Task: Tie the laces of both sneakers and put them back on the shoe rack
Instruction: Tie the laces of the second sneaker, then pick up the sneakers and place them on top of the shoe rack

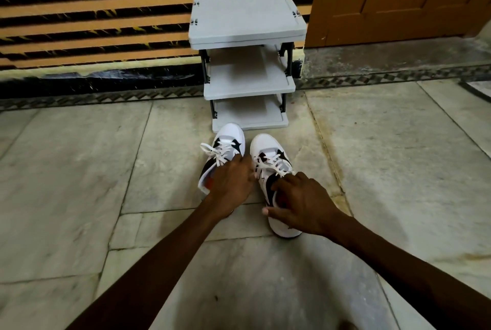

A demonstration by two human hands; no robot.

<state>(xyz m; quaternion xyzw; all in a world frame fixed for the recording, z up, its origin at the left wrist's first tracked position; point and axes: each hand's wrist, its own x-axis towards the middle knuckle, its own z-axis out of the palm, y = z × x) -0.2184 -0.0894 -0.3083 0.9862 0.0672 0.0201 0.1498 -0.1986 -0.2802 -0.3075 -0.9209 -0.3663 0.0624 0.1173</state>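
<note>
The floor (pixel 79 170) is grey stone slabs, and a striped wall and a brown door (pixel 398 2) stand at the back. A grey shoe rack (pixel 248 24) with three shelves stands against the wall.

In the head view, two white and black sneakers sit on the floor just in front of the shoe rack, side by side, toes pointing at it and heels toward the person. The left sneaker (pixel 229 141) almost touches the bottom shelf. The right sneaker (pixel 268 154) sits a little farther back.

The left hand (pixel 231 186) is curled over the back of the left sneaker, fingers near its laces (pixel 215 150). The right hand (pixel 303 203) holds the right sneaker's collar, thumb on the side. Each hand is nearest its own shoe.

The hands hide both heels. The laces look loose, but I cannot tell if any knot is tied. The picture is a bit blurry.
</note>
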